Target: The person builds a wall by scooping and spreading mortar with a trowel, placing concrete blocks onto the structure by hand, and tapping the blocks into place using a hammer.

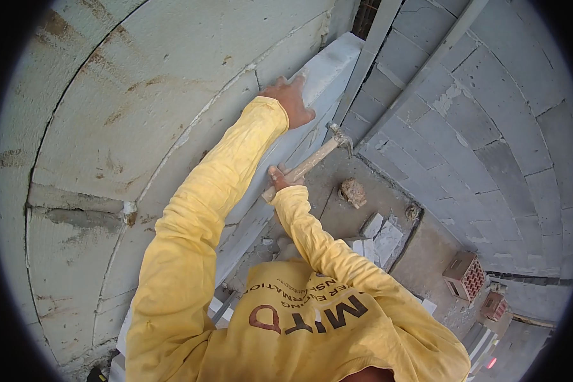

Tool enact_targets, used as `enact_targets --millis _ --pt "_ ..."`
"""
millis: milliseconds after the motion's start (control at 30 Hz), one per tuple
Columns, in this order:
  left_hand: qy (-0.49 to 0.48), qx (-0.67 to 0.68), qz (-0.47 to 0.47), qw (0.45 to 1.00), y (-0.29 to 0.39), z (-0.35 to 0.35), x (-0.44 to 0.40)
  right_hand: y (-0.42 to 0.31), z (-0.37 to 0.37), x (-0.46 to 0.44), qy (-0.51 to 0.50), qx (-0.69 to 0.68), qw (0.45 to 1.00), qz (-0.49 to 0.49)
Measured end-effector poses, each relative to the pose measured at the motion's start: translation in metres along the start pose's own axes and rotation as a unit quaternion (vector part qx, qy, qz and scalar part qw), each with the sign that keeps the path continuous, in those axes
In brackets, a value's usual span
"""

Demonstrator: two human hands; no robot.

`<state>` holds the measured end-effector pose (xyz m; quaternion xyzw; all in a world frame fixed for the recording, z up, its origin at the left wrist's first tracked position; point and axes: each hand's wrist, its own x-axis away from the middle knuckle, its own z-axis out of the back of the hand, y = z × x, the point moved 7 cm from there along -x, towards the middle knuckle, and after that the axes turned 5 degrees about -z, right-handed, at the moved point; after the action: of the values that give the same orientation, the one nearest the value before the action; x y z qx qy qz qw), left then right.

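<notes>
My left hand (pixel 291 102) lies on the upper edge of a pale wall block (pixel 331 67), its fingers spread and its thumb apart from them. A claw hammer (pixel 315 159) is in my right hand (pixel 280 178), which is closed around the lower part of the wooden handle. The metal hammer head points up and to the right, near the block wall's face. Dust whitens the hammer head and handle. Long yellow sleeves cover both my arms.
A large plastered wall (pixel 153 83) rises on the left; a grey block wall (pixel 490 146) stands on the right. A metal post (pixel 368 60) runs beside the block. On the floor lie a rubble lump (pixel 353 192), broken block pieces (pixel 386 242) and a hollow red brick (pixel 463 277).
</notes>
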<state>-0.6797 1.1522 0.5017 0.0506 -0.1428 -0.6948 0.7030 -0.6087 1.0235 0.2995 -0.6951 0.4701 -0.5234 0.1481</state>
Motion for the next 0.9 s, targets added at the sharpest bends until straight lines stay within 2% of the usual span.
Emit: enact_targets --millis 100,133,200,233,267,333,400,467,533,633,733,900 --pt "0.0 0.039 -0.005 0.999 -0.005 0.0 0.008 -0.006 0.025 -0.002 -0.019 0.023 0.998 -0.061" --pt "0.012 0.055 -0.018 0.998 -0.015 -0.007 0.01 -0.016 0.036 0.0 0.005 -0.004 1.0 -0.03" --pt "0.008 0.08 -0.036 0.996 -0.034 -0.009 0.026 -0.037 0.07 0.001 -0.06 0.032 0.998 0.017" --pt "-0.011 0.089 -0.039 0.995 -0.041 -0.003 0.048 -0.032 0.099 -0.015 -0.103 0.061 0.993 0.009" --pt "-0.032 0.098 -0.04 0.994 -0.049 0.001 0.071 -0.038 0.13 -0.02 -0.078 0.109 0.99 0.042" --pt "-0.048 0.116 -0.016 0.992 -0.064 0.002 0.126 -0.056 0.184 -0.019 0.008 0.2 0.979 0.039" --pt "-0.061 0.114 0.019 0.991 -0.081 -0.002 0.174 -0.069 0.227 -0.018 0.031 0.191 0.976 0.099" --pt "-0.072 0.094 0.048 0.992 -0.091 -0.005 0.204 -0.069 0.266 -0.026 0.031 0.206 0.975 0.073" --pt "-0.061 0.053 0.05 0.995 -0.091 -0.006 0.217 -0.07 0.274 -0.026 0.021 0.172 0.981 0.09" --pt "-0.069 0.033 0.086 0.993 -0.092 -0.011 0.222 -0.069 0.268 -0.019 0.065 0.186 0.978 0.069" --pt "-0.059 0.017 0.1 0.993 -0.094 -0.012 0.223 -0.06 0.262 -0.024 0.029 0.171 0.984 0.045" --pt "-0.049 -0.011 0.104 0.993 -0.088 -0.007 0.224 -0.056 0.257 -0.026 -0.017 0.263 0.963 0.052"
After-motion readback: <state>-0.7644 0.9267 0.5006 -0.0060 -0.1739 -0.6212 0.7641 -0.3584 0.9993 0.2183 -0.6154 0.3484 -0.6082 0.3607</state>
